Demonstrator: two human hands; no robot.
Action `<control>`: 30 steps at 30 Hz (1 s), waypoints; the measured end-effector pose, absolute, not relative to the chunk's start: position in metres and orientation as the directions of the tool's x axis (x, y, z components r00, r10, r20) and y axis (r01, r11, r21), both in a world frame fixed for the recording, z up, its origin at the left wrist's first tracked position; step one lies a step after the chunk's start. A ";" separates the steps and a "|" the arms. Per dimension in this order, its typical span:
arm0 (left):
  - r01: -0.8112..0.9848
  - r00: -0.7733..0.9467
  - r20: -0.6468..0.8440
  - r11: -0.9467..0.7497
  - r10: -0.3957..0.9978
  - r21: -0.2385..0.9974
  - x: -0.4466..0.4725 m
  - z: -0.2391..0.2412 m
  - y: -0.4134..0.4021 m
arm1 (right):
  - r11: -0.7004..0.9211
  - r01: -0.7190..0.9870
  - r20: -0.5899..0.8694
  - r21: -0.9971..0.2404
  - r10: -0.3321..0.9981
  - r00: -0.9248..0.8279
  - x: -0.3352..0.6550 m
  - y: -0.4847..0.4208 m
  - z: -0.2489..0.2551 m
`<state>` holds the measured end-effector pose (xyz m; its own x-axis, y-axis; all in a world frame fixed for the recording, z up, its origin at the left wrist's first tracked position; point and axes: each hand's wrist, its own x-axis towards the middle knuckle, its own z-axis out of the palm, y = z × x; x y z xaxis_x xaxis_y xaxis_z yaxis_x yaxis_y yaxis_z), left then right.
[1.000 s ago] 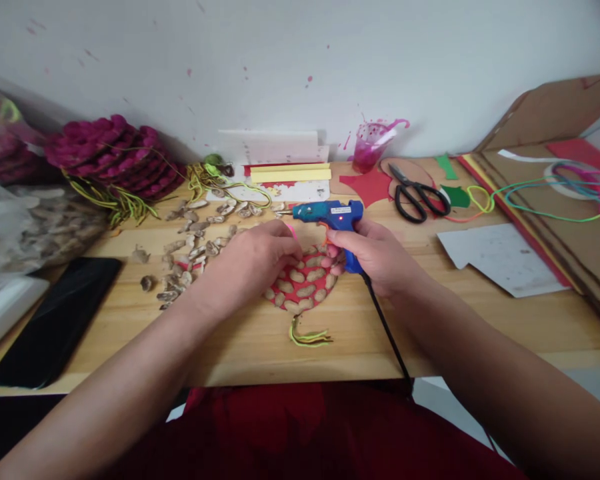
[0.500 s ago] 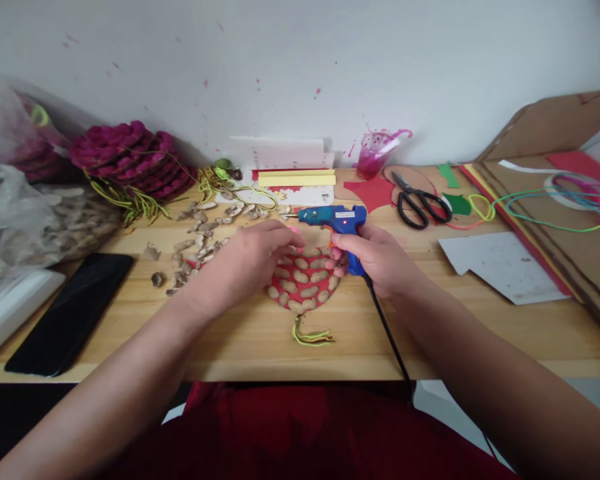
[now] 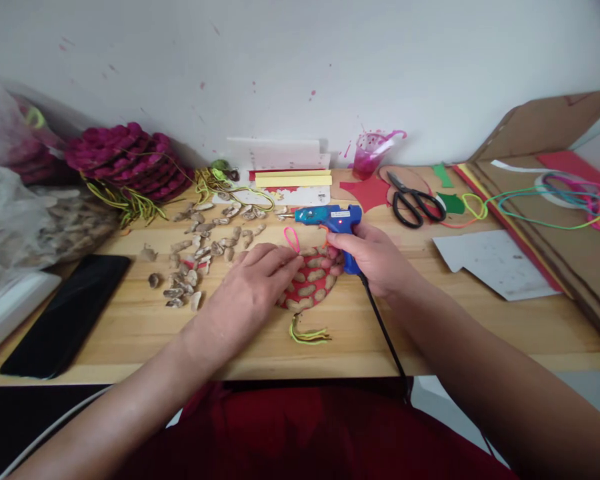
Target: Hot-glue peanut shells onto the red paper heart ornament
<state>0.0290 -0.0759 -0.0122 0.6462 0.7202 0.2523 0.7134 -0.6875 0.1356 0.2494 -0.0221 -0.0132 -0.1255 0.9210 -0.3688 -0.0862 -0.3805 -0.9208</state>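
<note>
A red round cutout point(image 3: 293, 288) covered with rows of peanut shells lies on the table, a pink cord loop point(image 3: 291, 240) at its far edge and a yellow-green tassel point(image 3: 310, 333) at its near edge. My left hand point(image 3: 253, 283) lies over the cutout's left part, fingers stretched out and close together; its thumb and what is under the palm are hidden. In my right hand point(image 3: 375, 257) is a blue glue gun point(image 3: 325, 217), its nozzle pointing left above the far edge. The fingertips of my right hand are at the cutout's right side.
Loose peanut shells point(image 3: 200, 250) are scattered to the left. A black phone point(image 3: 67, 313) and a bag of peanut shells point(image 3: 80, 217) are further left. Black-handled scissors point(image 3: 415, 203), a pink-stained cup point(image 3: 367, 157) and cardboard point(image 3: 535, 220) are behind and right. The gun's cord point(image 3: 380, 320) hangs over the front edge.
My left hand has come down and nearer, from by the pink loop onto the cutout's left part. The loop now shows fully. My right hand keeps the glue gun nearly still.
</note>
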 end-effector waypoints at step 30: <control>0.677 0.734 0.166 -0.687 0.659 -0.266 0.045 -0.006 -0.077 | -0.369 -0.090 -0.361 -0.925 0.927 -0.100 0.248 -0.023 -0.012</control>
<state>0.0452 -0.0774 -0.0058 0.7337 0.6588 0.1660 0.6767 -0.6866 -0.2659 0.2479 -0.0229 -0.0118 -0.1004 0.9273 -0.3605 -0.0902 -0.3693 -0.9249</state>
